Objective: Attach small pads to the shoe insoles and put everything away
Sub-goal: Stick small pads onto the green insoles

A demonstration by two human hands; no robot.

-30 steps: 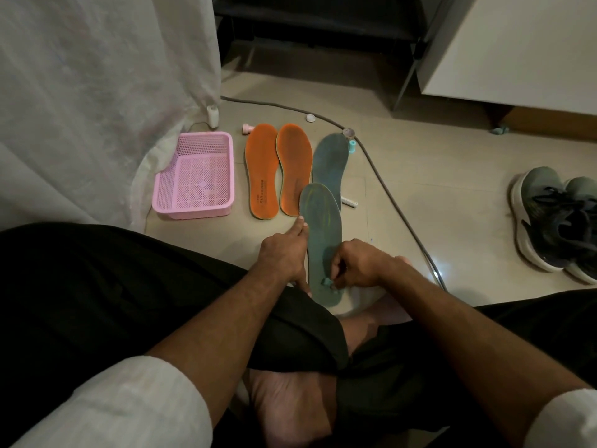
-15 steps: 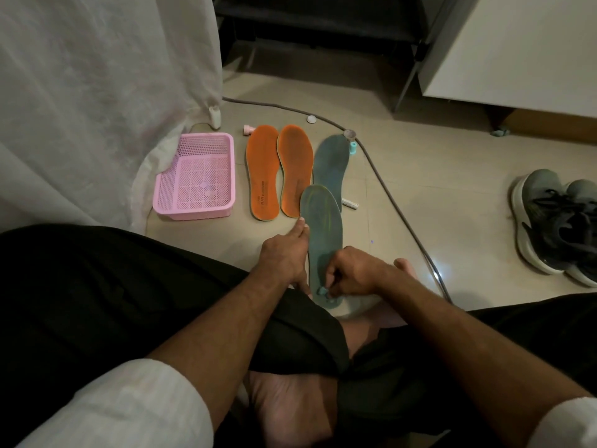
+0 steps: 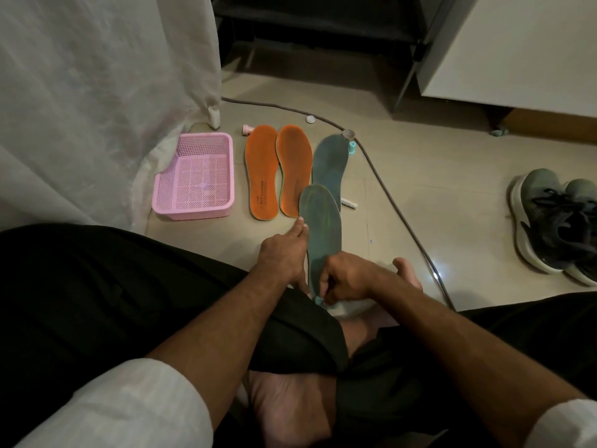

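Tiled floor (image 3: 420, 202) holds insoles (image 3: 261, 176) beside basket (image 3: 193, 215).

On the floor (image 3: 436, 202), the basket (image 3: 193, 210) lies farthest left, with two insoles (image 3: 277, 173) side by side to its right. A third insole (image 3: 329, 163) lies right of them, and a fourth (image 3: 321, 227) lies nearer the person, overlapping it. The cable (image 3: 387, 189) runs to the right of the insoles, and the shoes (image 3: 555, 224) sit far right.
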